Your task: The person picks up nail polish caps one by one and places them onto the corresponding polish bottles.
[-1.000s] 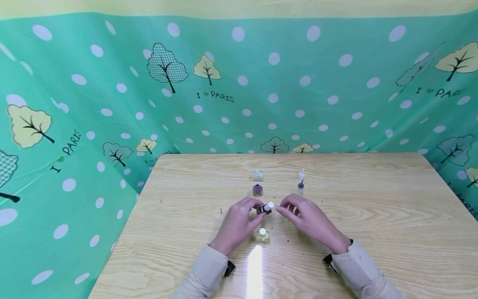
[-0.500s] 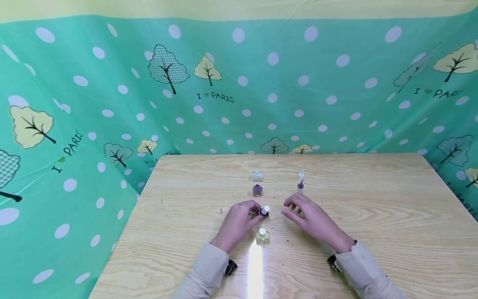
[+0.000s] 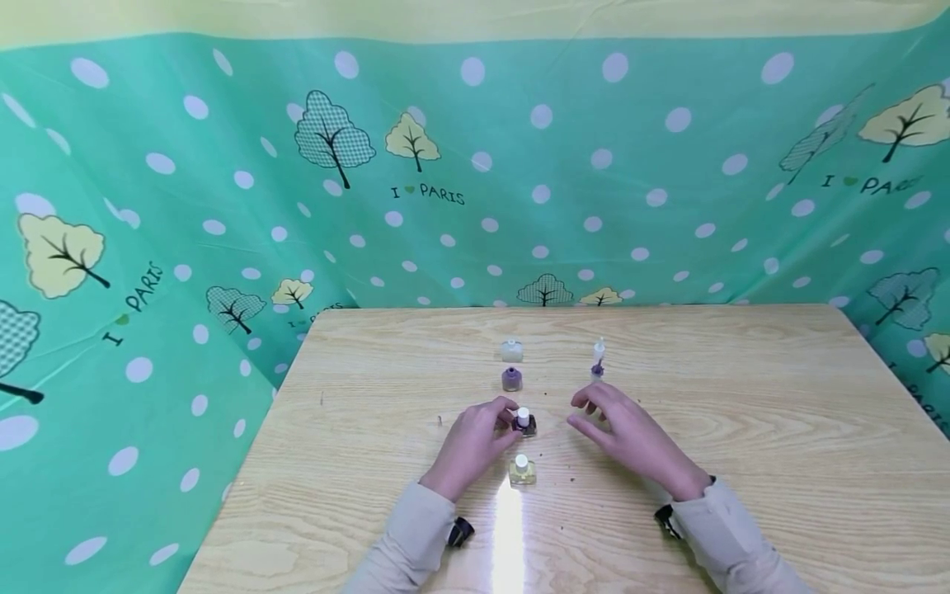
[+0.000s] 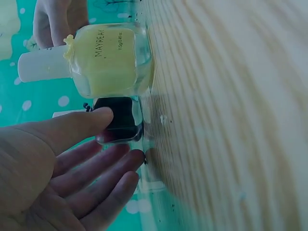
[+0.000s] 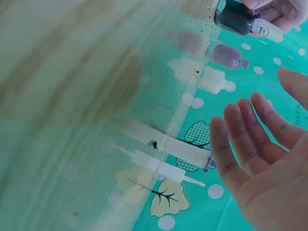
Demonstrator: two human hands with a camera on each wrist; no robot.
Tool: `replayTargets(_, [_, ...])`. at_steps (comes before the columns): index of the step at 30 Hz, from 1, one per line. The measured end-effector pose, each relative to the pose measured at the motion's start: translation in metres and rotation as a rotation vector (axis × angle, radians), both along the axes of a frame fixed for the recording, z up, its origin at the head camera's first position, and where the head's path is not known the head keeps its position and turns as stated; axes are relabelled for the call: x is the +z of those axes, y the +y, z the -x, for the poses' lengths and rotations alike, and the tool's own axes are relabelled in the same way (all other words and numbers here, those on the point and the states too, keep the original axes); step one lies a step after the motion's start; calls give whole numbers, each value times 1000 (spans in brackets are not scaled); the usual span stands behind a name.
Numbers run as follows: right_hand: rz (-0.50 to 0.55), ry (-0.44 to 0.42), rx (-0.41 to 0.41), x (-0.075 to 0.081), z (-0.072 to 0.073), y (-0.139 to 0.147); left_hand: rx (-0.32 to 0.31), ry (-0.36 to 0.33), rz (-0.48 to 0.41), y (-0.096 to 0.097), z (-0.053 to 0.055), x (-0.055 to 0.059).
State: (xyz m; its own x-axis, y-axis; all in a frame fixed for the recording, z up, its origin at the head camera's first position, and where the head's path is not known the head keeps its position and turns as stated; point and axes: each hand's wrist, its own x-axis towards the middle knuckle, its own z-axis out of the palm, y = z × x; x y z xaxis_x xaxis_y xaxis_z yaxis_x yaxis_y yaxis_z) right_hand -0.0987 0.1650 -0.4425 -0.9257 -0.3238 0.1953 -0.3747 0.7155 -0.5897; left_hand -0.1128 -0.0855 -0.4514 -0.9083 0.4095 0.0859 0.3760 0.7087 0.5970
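Four bottles (image 3: 528, 429) dot a wood-grain table (image 3: 742, 429) before green cloth (image 3: 512, 190).

Your dark bottle (image 3: 527, 427) looks like smooth, glossy glass, its white cap (image 3: 523, 415) like plastic. Nearer you than it, the yellow bottle (image 4: 110, 62) is clear, shiny glass; beyond it, the purple bottle (image 3: 512, 380) and pale bottle (image 3: 512, 352) look glassy too. Beneath it you have a wood-grained, glossy surface (image 3: 371, 396); behind it, lightly creased cloth (image 3: 512, 136).
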Motion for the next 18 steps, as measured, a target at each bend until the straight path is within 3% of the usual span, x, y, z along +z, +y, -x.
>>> replayTargets(18, [-44,37,-109,1,5,15,84,20,9,-16,7,-1])
